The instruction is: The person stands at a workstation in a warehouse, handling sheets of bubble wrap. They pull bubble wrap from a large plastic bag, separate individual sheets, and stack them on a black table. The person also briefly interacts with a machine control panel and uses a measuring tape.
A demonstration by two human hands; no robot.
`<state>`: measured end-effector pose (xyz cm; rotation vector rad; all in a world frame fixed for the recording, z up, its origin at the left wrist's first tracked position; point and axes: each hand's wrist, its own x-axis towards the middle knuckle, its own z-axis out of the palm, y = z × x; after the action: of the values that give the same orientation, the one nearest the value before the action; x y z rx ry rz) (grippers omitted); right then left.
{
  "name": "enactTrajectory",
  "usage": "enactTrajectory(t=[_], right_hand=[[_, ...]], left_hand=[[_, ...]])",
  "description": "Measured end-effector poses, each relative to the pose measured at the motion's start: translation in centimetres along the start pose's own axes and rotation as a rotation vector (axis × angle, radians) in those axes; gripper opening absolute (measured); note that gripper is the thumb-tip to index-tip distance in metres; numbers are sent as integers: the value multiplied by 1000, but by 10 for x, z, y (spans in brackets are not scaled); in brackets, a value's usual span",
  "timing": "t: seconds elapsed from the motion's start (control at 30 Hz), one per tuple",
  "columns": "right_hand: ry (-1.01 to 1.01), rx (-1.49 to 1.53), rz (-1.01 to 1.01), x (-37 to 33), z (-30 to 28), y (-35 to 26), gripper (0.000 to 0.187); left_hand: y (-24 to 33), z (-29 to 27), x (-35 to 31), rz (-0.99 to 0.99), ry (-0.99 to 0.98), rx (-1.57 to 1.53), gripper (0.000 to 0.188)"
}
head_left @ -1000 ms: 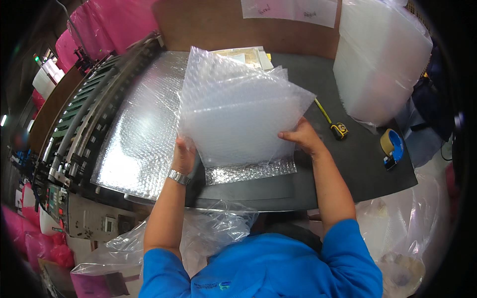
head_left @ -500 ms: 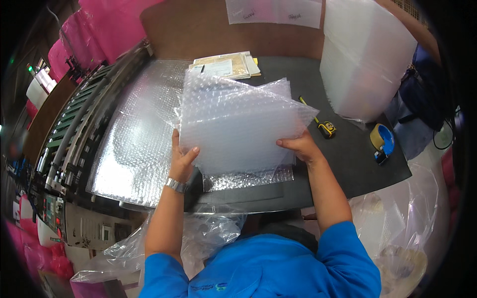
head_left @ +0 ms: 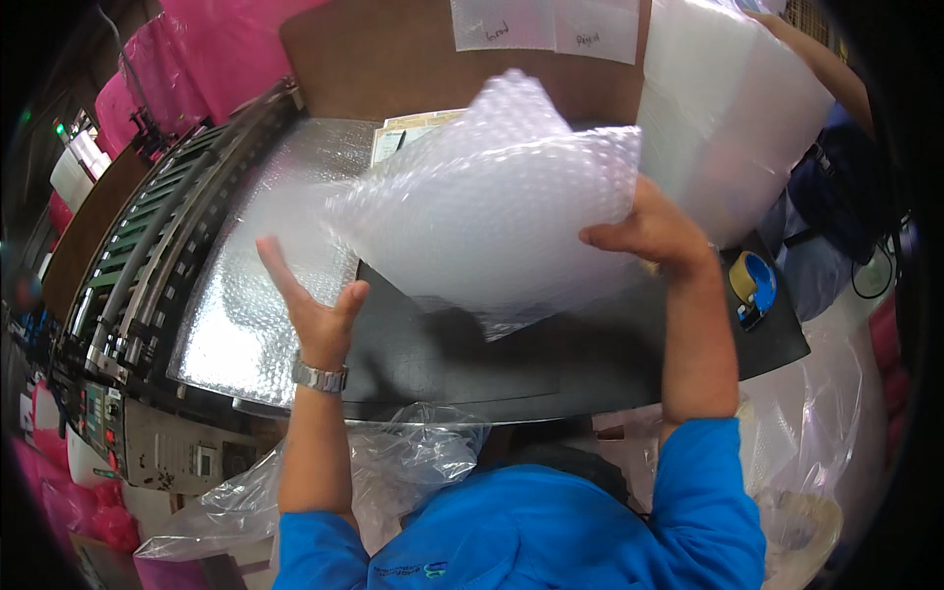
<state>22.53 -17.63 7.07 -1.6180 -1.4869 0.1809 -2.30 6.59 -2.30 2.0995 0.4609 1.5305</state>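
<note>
Several sheets or pouches of clear bubble wrap are raised over the dark tabletop, fanned apart and a little blurred. My right hand grips their right edge, thumb on the near face and the other fingers hidden behind. To the left, my left hand has its fingers and thumb spread, apart from the bundle, with a metal watch on the wrist. Below that hand a large flat sheet of bubble wrap covers the table's left part.
Papers with a pen lie behind the bundle. A blue tape dispenser sits at the table's right edge. A tall bubble-wrap stack stands back right, another person's arm beside it. A roller machine flanks the left.
My left hand has let go of the bubble wrap and moved left, opening. My right hand has lifted the bundle up and to the right, and its sheets have fanned.
</note>
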Motion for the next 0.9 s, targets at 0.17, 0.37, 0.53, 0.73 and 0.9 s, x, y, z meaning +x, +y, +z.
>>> enactTrajectory(t=[0.17,0.37,0.53,0.73,0.9], right_hand=[[-375,-294,-119,35,8,-71,69],[-181,-467,-356,51,44,-70,79],[465,-40,-362,6,-4,-33,112],[74,455,197,-38,62,102,124],[-3,536,326,-20,92,102,111]], left_hand=[[38,-12,23,27,-604,-83,107],[13,37,-31,-544,-466,-662,65],[10,32,-35,-448,-343,-707,52],[-4,30,-34,-459,-540,-755,55],[-3,44,-38,-514,-343,-665,61]])
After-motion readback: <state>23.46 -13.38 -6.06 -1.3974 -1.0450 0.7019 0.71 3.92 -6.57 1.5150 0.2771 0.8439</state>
